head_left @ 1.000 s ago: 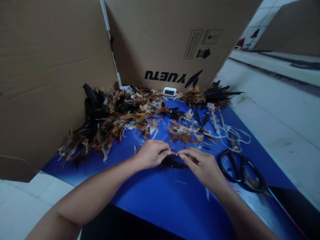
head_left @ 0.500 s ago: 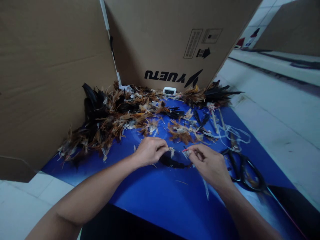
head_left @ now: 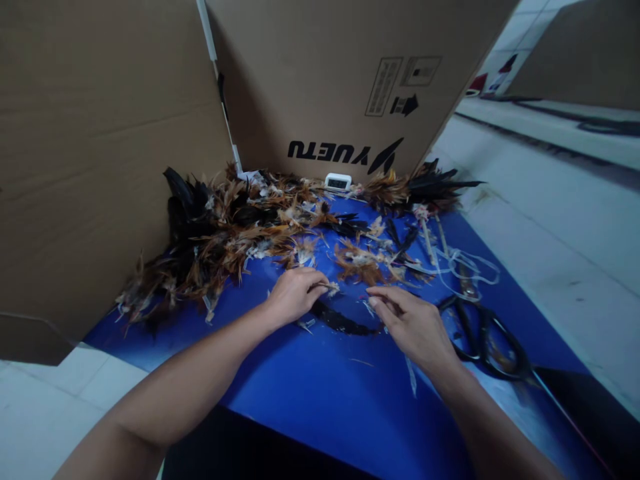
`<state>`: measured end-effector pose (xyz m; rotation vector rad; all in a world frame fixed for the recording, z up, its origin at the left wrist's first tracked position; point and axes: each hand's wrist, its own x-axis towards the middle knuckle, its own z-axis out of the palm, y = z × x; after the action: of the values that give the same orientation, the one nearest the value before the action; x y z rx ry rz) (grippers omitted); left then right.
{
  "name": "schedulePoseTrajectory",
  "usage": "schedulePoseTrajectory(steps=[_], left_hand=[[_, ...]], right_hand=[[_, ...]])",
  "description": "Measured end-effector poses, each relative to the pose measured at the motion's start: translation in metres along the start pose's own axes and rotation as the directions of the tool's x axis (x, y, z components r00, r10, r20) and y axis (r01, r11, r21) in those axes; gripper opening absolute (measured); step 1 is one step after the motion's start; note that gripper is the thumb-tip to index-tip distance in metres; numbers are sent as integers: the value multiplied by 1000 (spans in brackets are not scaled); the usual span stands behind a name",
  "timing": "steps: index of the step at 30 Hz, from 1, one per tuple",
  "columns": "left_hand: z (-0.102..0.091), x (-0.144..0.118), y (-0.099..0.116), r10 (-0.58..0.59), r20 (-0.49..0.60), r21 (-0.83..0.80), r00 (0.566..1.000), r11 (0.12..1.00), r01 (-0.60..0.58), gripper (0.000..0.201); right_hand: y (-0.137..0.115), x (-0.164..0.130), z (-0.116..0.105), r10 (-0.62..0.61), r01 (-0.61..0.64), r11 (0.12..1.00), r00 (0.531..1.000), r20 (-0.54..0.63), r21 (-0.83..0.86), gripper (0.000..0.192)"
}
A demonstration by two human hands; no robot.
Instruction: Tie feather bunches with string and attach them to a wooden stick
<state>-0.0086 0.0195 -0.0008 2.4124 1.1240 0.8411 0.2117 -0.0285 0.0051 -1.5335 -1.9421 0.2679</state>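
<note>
Blue work surface (head_left: 310, 393), pale tiled floor off both sides, tall cardboard panels (head_left: 100, 167) walling the far and left edges. Heaped well left of and beyond the fingers: brown-and-black feather pile (head_left: 215, 233), running along the cardboard foot. Left hand (head_left: 295, 293) lies on the blue sheet, fingertips pinched on the pale quill end of a black feather (head_left: 340, 321). That feather is dark, slim, curved, flat on the surface, stretching from the left fingertips to just under the right ones. Right hand (head_left: 413, 323) hovers close above the feather's far end, thumb and forefinger drawn together; cannot tell if they grip anything. Small white clock (head_left: 338, 181) stands far beyond the fingers against the cardboard. Loose white string (head_left: 470, 267) lies beyond the right hand. Black scissors (head_left: 487, 337) just right of the right fingers, handles toward them. Bare blue sheet lies near-side of both hands; the surface's right edge runs past the scissors.
</note>
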Motion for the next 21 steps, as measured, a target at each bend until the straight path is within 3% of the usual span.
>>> schedulePoseTrajectory(steps=[3,10,15,18,21], left_hand=[[1,0,-3,-2,-3,35,1000,999,2,15],[1,0,-4,-5,-82,118,997,993,14,22],[-6,2,3,46,-128,121,991,992,-30,16],[-12,2,9,108,-73,111,991,989,-100,15],[-14,1,12,197,85,91,977,975,-205,16]], right_hand=[[0,1,-2,-11,11,1000,1000,2,12,23],[1,2,-5,28,-30,999,992,-124,-11,14],[5,1,-4,26,-30,999,996,-90,-36,11],[5,1,-4,26,-29,999,996,-83,-38,14],[3,2,-4,20,-24,999,997,-76,-44,14]])
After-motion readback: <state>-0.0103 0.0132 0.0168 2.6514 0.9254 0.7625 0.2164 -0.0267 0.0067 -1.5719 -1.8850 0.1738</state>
